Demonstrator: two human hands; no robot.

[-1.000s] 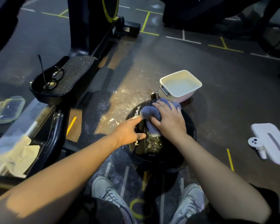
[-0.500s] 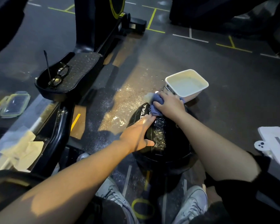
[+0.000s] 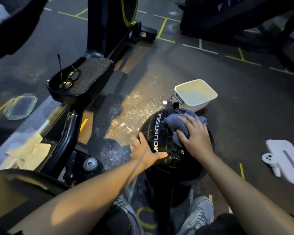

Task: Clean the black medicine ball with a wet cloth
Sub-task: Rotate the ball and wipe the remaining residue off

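Observation:
The black medicine ball [image 3: 157, 133], lettered MOUNTSEA in white, sits on the dark gym floor in front of my feet. My right hand [image 3: 194, 134] presses a crumpled blue-grey cloth [image 3: 176, 123] flat against the ball's upper right side. My left hand [image 3: 145, 150] lies spread on the ball's lower left side, fingers apart, thumb across its front. The ball's surface near the cloth looks wet and shiny.
A white tub [image 3: 195, 94] of water stands just beyond the ball. A black machine pedal [image 3: 88, 77] with eyeglasses [image 3: 70, 80] on it is at the left. A clear container [image 3: 19, 106] and yellowish cloth [image 3: 27, 153] lie far left. A white device [image 3: 287, 160] lies at the right.
My right hand has drawn the cloth back from the ball's far top toward me, over its upper right side. My left hand has slid lower on the ball's left side.

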